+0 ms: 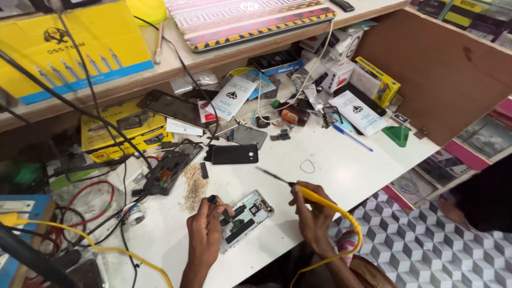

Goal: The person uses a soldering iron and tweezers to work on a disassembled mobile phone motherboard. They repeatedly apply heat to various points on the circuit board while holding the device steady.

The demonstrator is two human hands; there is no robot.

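The opened phone lay flat near the white bench's front edge, back cover removed, internals exposed. The yellow-handled soldering iron was angled above it, tip raised.

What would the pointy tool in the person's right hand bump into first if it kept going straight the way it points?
The right hand aims the yellow-handled iron up and left. Its tip hangs above bare white table; straight on, probably the black phone back cover, though depth is unclear.
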